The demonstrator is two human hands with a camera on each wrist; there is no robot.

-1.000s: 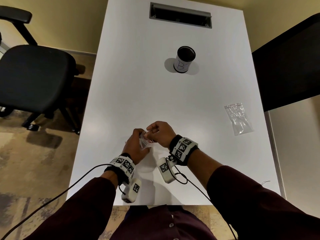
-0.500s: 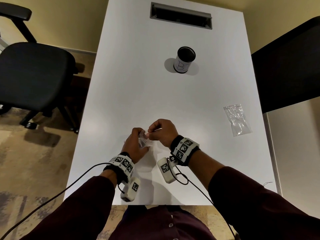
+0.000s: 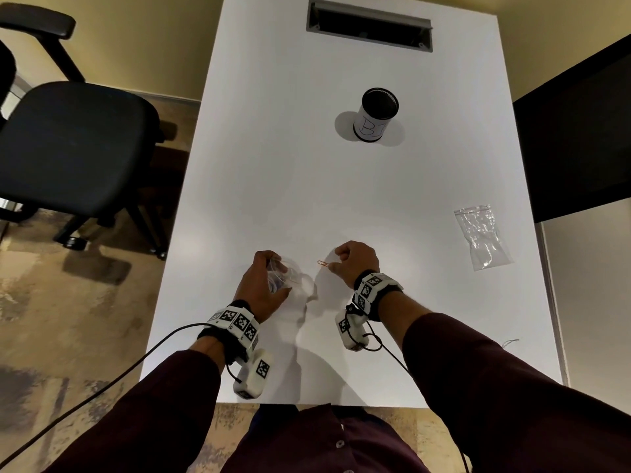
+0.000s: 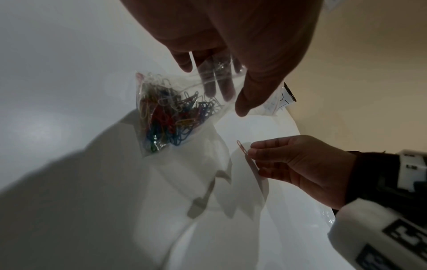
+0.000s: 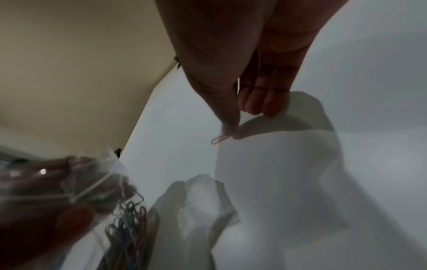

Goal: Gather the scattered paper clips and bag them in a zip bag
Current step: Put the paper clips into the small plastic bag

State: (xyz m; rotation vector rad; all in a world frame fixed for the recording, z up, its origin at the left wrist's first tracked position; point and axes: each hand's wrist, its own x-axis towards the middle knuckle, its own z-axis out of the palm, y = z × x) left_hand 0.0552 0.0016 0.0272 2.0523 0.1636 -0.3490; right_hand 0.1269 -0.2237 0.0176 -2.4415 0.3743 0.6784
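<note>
My left hand [image 3: 263, 288] holds a clear zip bag [image 4: 171, 109] by its top, just above the white table [image 3: 341, 186]. The bag is full of several coloured paper clips [image 4: 168, 120] and hangs down from my fingers [image 4: 221, 80]. My right hand [image 3: 351, 264] is apart from the bag, to its right, and pinches one orange paper clip [image 3: 322, 263] between thumb and forefinger. In the right wrist view the same clip [image 5: 219, 139] sticks out from my thumb tip, with the bag [image 5: 110, 197] blurred at lower left.
A second, empty zip bag [image 3: 481, 235] lies flat near the table's right edge. A black cup with a white label [image 3: 374, 119] stands at the back centre. A cable slot [image 3: 370, 25] is at the far edge. An office chair [image 3: 68, 141] stands left of the table.
My hands were together at the bag's mouth. Now the right hand has pulled away to the right with a single clip pinched in it, while the left keeps the bag.
</note>
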